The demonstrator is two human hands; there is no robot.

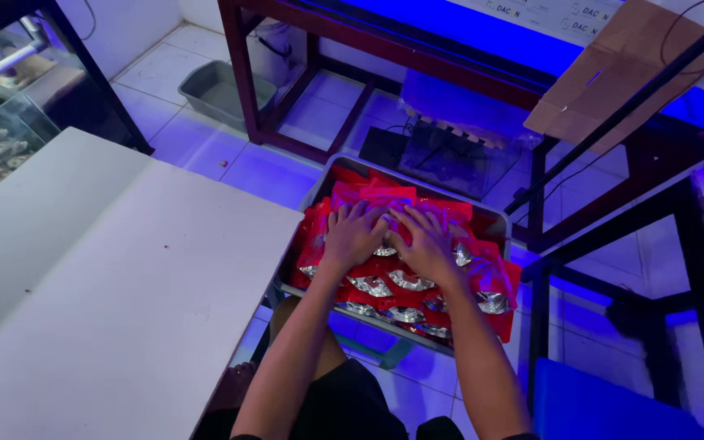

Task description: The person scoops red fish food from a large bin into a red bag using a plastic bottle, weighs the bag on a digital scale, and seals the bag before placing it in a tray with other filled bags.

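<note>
Both hands lie palm-down on a heap of red packets that fills a grey tray near the middle of the view. The left hand rests with its fingers spread and pointing toward 12 o'clock, flat on the packets and pinching nothing. The right hand lies just beside it at 3 o'clock, its fingers likewise spread and pressed onto the heap; the two hands meet, or very nearly meet, at the thumbs, though the blue light makes that contact hard to judge. The packets are glossy red with silvery, crinkled ends that show in rows toward 6 o'clock of the hands, and they overlap one another up to the tray's rim. The tray sits on the person's lap or just above it, with both bare forearms running up to it from 6 o'clock.

At 9 o'clock of the tray a wide white surface stretches away, its near edge just beside the tray. At 11 o'clock, on the tiled floor, stands a shallow grey bin next to a dark red metal frame. At 1 o'clock a flattened piece of brown cardboard leans across a dark rail. At 5 o'clock a blue seat shows at the lower edge.
</note>
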